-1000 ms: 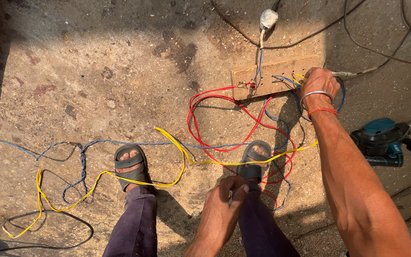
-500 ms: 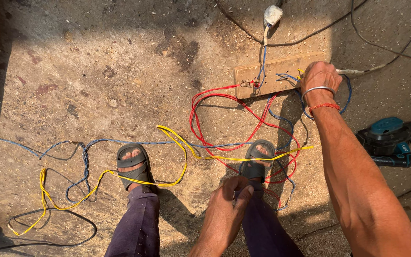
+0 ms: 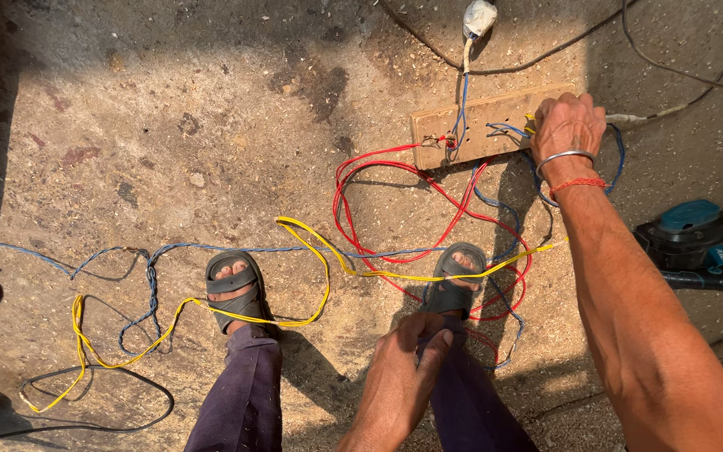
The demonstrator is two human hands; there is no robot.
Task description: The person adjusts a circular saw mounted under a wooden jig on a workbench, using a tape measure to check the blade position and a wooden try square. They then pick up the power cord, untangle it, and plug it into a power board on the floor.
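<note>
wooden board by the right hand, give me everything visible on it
The wooden board is a pale, flat rectangular plank lying on the concrete floor, slightly tilted, in sunlight. Small holes dot its top face. The right hand rests on its right end, among blue and yellow wires. The blue wires cross its middle up toward a white plug; the red wires meet its left end and loop away over the floor. The underside is hidden.

The right hand [image 3: 568, 127] rests on the wooden board [image 3: 470, 125] at one o'clock, where blue and red wires [image 3: 395, 180] meet. At six o'clock the left hand [image 3: 403, 368] pinches something small above the right sandal [image 3: 455, 280], which a yellow wire [image 3: 311, 243] crosses.
</note>
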